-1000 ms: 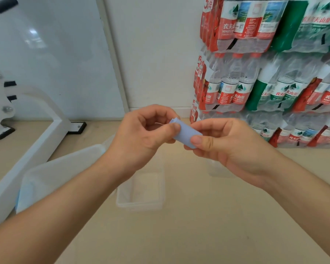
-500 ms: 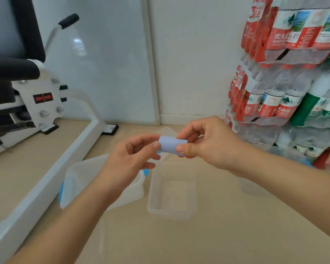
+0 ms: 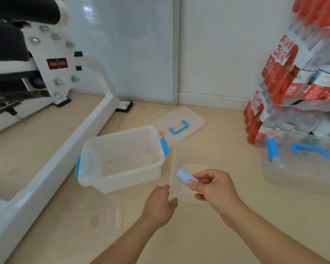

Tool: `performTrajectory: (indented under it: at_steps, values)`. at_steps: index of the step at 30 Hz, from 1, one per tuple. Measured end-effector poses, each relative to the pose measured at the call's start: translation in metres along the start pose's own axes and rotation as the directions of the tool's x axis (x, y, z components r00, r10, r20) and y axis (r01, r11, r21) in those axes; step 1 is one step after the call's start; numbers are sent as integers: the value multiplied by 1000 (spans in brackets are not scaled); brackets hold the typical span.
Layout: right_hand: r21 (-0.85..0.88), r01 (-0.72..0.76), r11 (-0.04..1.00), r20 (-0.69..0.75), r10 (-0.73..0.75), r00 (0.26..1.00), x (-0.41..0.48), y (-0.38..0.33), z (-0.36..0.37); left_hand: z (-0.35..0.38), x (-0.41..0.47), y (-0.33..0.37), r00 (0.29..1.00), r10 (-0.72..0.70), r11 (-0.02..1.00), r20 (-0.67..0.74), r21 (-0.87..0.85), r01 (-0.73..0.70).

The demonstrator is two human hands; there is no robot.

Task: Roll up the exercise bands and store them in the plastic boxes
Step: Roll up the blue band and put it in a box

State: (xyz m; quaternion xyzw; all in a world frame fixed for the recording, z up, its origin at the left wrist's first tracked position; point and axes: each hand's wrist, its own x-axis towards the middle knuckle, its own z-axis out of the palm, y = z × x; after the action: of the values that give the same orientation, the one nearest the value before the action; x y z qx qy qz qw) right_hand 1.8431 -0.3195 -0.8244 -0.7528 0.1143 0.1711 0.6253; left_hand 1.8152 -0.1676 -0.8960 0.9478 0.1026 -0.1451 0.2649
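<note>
A rolled-up pale blue exercise band [image 3: 183, 175] is pinched between the thumb and fingers of my right hand [image 3: 213, 187], just above a small clear plastic tray [image 3: 174, 164] on the floor. My left hand [image 3: 160, 203] holds nothing and hangs with loosely bent fingers below and left of the roll. A larger clear plastic box with blue clips [image 3: 122, 159] stands open to the left of the tray. Its lid with a blue handle [image 3: 179, 124] lies flat behind it.
A second clear box with blue clip and handle [image 3: 301, 161] sits at the right, below stacked packs of water bottles [image 3: 297, 86]. A white exercise machine frame [image 3: 51, 162] runs along the left. Another flat clear lid [image 3: 101, 214] lies on the beige floor.
My left hand has let go of the roll and dropped lower. My right hand alone carried the roll down over the small tray. The view tilted down toward the floor.
</note>
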Motion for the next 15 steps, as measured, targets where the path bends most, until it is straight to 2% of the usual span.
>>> performTrajectory:
  at_steps: [6, 7, 9, 12, 15]
  values:
    - [149, -43, 988, -88, 56, 995, 13, 25, 2, 6, 16, 31, 982, 169, 985, 84, 23, -171]
    - [166, -31, 986, -94, 47, 994, 16, 25, 1, 4, 19, 37, 979, 194, 980, 60, 38, -197]
    - [179, -11, 984, -94, 28, 995, 22, 28, 0, -6, 28, 38, 972, 221, 970, -73, 124, -211]
    - [129, -17, 991, -76, 27, 997, 32, 36, 4, -26, 44, 17, 941, 189, 953, -282, 282, -107]
    - [-10, 17, 1000, -108, -18, 994, 39, 51, 11, -36, 55, -5, 934, 128, 936, -333, 351, -3]
